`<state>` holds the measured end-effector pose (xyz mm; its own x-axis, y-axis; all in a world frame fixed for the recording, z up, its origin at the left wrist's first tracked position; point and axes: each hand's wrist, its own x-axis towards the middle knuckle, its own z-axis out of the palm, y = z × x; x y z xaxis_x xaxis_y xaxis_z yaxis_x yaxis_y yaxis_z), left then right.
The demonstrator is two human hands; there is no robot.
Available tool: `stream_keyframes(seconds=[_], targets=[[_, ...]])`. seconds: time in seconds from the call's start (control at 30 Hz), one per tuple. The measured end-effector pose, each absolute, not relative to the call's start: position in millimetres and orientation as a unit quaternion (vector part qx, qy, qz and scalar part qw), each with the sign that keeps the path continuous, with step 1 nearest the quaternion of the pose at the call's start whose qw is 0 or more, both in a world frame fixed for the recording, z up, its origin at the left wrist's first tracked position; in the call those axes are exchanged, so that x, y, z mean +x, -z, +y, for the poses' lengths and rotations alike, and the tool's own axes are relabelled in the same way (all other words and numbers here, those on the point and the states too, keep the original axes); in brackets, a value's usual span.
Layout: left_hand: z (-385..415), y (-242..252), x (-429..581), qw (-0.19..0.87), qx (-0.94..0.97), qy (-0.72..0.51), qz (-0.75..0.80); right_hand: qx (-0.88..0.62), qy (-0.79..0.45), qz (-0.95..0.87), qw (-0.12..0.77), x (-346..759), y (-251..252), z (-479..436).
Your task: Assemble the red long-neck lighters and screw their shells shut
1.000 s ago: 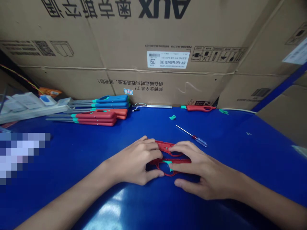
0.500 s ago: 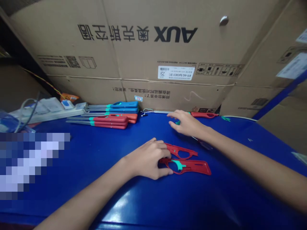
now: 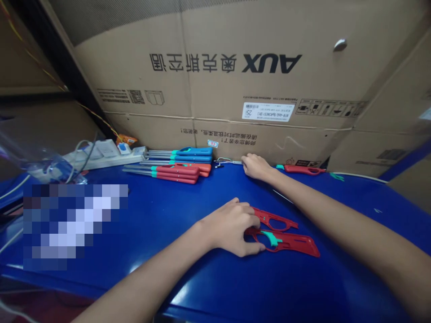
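Observation:
My left hand (image 3: 237, 226) is closed on the left end of a red lighter casing half (image 3: 299, 244) lying on the blue table, a green trigger (image 3: 270, 237) set in it. A second red casing half (image 3: 278, 222) lies just behind, its left end under my fingers. At the foot of the cardboard, my right hand (image 3: 257, 167) has its fingers curled down and closed at a thin grey rod (image 3: 236, 162); what they grip is hidden. To its right lies a red lighter (image 3: 303, 169) with a green collar. A thin metal rod (image 3: 283, 196) shows beside my right forearm.
Stacked blue, orange and red lighters (image 3: 177, 172) lie at the back left. Behind them is a white power strip (image 3: 131, 157) with plugs. A large cardboard sheet (image 3: 202, 98) stands along the back. Green bits (image 3: 336, 176) lie at the back right.
My right hand has reached farther back to the foot of the cardboard, and its fingers have closed. My left hand stays on the casing halves. The view has shifted left.

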<state>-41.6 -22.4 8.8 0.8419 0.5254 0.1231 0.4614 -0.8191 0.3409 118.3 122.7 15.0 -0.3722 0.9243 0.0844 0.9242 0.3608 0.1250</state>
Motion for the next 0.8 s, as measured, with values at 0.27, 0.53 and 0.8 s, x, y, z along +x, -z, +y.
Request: stream_keyframes(seconds=[0.27, 0.53, 0.8], targets=[[-23, -9, -44, 0.149, 0.945, -0.128, 0.262, 0.536, -0.055, 0.843, 0.006, 125, -16, 116], [-21, -8, -45, 0.135, 0.941, -0.167, 0.261, 0.514, -0.01, 0.856, -0.049, 148, -20, 107], [-20, -1, -41, 0.119, 0.911, -0.274, 0.285, 0.434, 0.009, 0.856, -0.28, 178, -57, 38]])
